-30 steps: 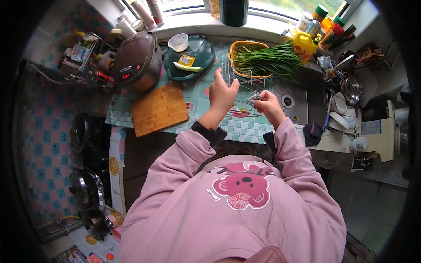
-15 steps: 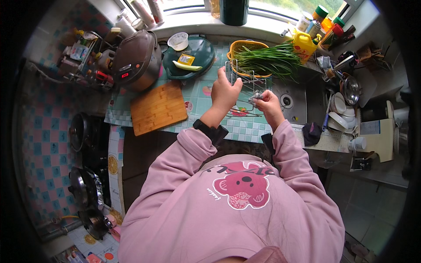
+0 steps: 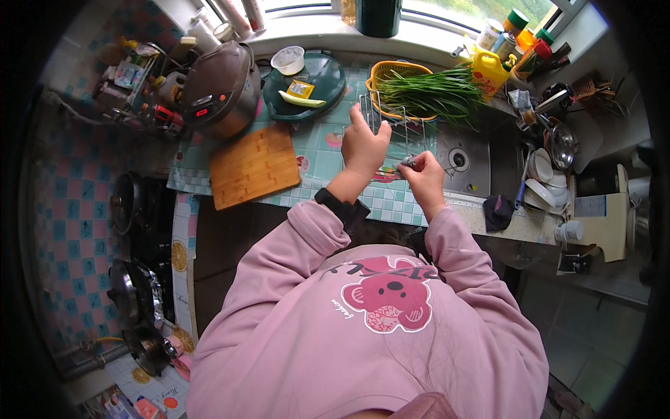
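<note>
Over the counter's front part, my left hand (image 3: 364,145) is closed round one side of a thin metal wire rack (image 3: 392,120), holding it tilted above the tabletop. My right hand (image 3: 426,176) pinches a grey scrubber (image 3: 406,162), which looks like steel wool, against the rack's lower wires. Just behind the rack stands a yellow basket (image 3: 369,85), partly covered by its wires. A bunch of long green leafy stalks (image 3: 433,91) lies in the basket and hangs over its right side.
A wooden cutting board (image 3: 255,167) lies left of my hands, beside a rice cooker (image 3: 220,87). Behind it, a dark green lid (image 3: 328,80) carries a white tub (image 3: 288,61), a yellow packet and a pale vegetable piece. The sink (image 3: 469,167) and stacked dishes (image 3: 548,178) are to the right.
My right hand and the scrubber have come slightly nearer to me along the rack. My left hand keeps its grip on the rack. The whole view has shifted a little.
</note>
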`<action>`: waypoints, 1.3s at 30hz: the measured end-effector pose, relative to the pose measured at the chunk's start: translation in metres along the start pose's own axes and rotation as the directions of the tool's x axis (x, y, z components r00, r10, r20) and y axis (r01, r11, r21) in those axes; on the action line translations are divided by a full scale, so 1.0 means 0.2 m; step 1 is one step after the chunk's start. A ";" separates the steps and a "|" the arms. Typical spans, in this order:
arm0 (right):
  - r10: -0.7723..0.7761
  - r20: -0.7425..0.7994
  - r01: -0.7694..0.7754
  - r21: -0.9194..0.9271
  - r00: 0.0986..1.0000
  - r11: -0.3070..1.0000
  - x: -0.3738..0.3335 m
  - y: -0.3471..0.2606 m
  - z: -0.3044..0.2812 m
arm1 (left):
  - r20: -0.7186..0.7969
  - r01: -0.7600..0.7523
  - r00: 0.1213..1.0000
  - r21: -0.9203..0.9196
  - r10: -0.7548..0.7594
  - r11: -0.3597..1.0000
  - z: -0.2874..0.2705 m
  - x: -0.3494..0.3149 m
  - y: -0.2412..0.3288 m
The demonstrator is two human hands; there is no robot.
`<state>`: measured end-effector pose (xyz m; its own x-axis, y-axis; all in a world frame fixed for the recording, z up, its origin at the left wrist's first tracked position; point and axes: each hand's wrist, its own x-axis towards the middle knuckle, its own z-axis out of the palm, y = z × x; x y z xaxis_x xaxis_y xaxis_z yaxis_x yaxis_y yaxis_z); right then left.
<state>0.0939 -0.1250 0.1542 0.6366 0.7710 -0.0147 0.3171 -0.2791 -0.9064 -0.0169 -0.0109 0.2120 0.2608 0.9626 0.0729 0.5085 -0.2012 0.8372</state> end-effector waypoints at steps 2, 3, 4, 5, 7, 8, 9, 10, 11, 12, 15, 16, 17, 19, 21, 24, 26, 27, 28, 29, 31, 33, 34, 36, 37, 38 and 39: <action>-0.145 -0.029 0.142 -0.085 0.989 0.986 -0.02 -0.03 0.02 | -0.019 0.035 0.999 -0.019 -0.035 0.999 0.00 -0.01 0.00; -0.201 -0.051 0.193 -0.136 0.978 0.972 -0.03 -0.04 0.03 | -0.043 0.030 0.999 -0.027 -0.031 0.999 0.00 -0.01 0.00; -0.220 -0.065 0.208 -0.160 0.973 0.965 -0.03 -0.05 0.05 | -0.067 0.025 0.997 -0.036 -0.027 0.999 0.00 -0.01 -0.01; -0.261 -0.090 0.242 -0.181 0.961 0.953 -0.03 -0.06 0.06 | -0.090 0.019 0.996 -0.045 -0.023 0.999 0.01 0.00 -0.01; -0.302 -0.111 0.279 -0.183 0.947 0.943 -0.01 -0.08 0.07 | -0.121 0.026 0.992 -0.030 -0.029 0.999 0.03 0.00 -0.02; -0.271 -0.061 0.259 -0.159 0.961 0.953 0.01 -0.08 0.06 | -0.126 0.037 0.991 -0.029 -0.040 0.999 0.03 0.01 -0.02; -0.240 -0.004 0.238 -0.135 0.971 0.962 0.04 -0.08 0.04 | -0.128 0.030 0.991 -0.033 -0.033 0.999 0.04 0.01 -0.03; -0.209 0.052 0.214 -0.113 0.976 0.970 0.08 -0.07 0.01 | -0.117 0.029 0.993 -0.042 -0.034 0.999 0.04 0.02 -0.03; -0.261 0.111 0.279 -0.187 0.959 0.942 0.10 -0.06 -0.01 | -0.104 0.028 0.994 -0.052 -0.033 0.998 0.04 0.02 -0.04; -0.262 0.175 0.285 -0.120 0.949 0.951 0.13 -0.05 -0.04 | -0.084 0.016 0.996 -0.052 -0.020 0.999 0.04 0.03 -0.04; -0.125 0.408 0.095 0.093 0.904 0.991 0.19 -0.01 -0.10 | -0.047 -0.013 0.999 -0.059 0.010 0.998 0.04 0.05 -0.04; -0.101 0.417 0.039 0.153 0.903 0.987 0.19 0.00 -0.11 | -0.047 -0.015 0.999 -0.061 0.012 0.998 0.04 0.06 -0.03; -0.093 0.425 -0.006 0.226 0.900 0.974 0.20 0.02 -0.11 | -0.047 -0.017 0.999 -0.063 0.014 0.998 0.04 0.06 -0.03; -0.093 0.425 -0.070 0.353 0.901 0.933 0.19 0.05 -0.10 | -0.058 0.008 0.998 -0.064 -0.012 0.998 0.05 0.06 -0.02; -0.092 0.405 -0.115 0.459 0.909 0.881 0.19 0.08 -0.09 | -0.080 0.021 0.996 -0.051 -0.025 0.998 0.06 0.06 -0.01; -0.057 0.422 -0.259 0.651 0.905 0.713 0.17 0.16 -0.08 | -0.111 0.022 0.993 -0.030 -0.025 0.999 0.09 0.07 0.00; 0.002 0.514 -0.435 0.724 0.858 0.535 0.15 0.21 -0.10 | -0.119 0.026 0.992 -0.043 -0.031 0.999 0.12 0.08 0.01; 0.048 0.557 -0.523 0.742 0.829 0.419 0.14 0.23 -0.12 | -0.122 0.014 0.992 -0.034 -0.018 0.999 0.13 0.08 0.01; 0.050 0.557 -0.522 0.737 0.829 0.429 0.13 0.25 -0.14 | -0.127 0.001 0.992 -0.026 -0.004 1.000 0.13 0.08 0.01; 0.096 0.555 -0.537 0.726 0.827 0.430 0.11 0.26 -0.17 | -0.124 -0.002 0.992 -0.022 -0.001 1.000 0.14 0.09 0.01; 0.194 0.541 -0.565 0.696 0.818 0.442 0.09 0.27 -0.22 | -0.118 0.005 0.993 -0.022 -0.008 1.000 0.14 0.10 0.00; 0.148 0.461 -0.460 0.696 0.875 0.551 0.09 0.25 -0.21 | -0.095 0.016 0.995 -0.033 -0.020 0.999 0.14 0.10 0.00; 0.127 0.413 -0.402 0.694 0.902 0.598 0.08 0.24 -0.20 | -0.081 0.020 0.996 -0.040 -0.023 0.999 0.14 0.10 0.00; 0.117 0.325 -0.303 0.615 0.939 0.728 0.09 0.21 -0.14 | -0.071 0.006 0.997 -0.049 -0.010 0.999 0.13 0.09 0.01; 0.088 0.270 -0.232 0.563 0.959 0.794 0.09 0.19 -0.09 | -0.077 -0.011 0.997 -0.049 0.008 0.999 0.13 0.09 0.02; 0.012 0.224 -0.130 0.521 0.974 0.844 0.09 0.17 -0.04 | -0.084 -0.029 0.996 -0.048 0.025 0.998 0.13 0.08 0.03; 0.028 0.157 -0.091 0.415 0.987 0.905 0.10 0.16 0.00 | -0.076 0.023 0.997 -0.025 -0.025 0.999 0.14 0.07 0.04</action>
<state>0.1170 -0.1197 0.1252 0.5271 0.8432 -0.1060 -0.0627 -0.0858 -0.9943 0.0140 -0.0053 0.2051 0.1853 0.9782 0.0932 0.4938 -0.1747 0.8519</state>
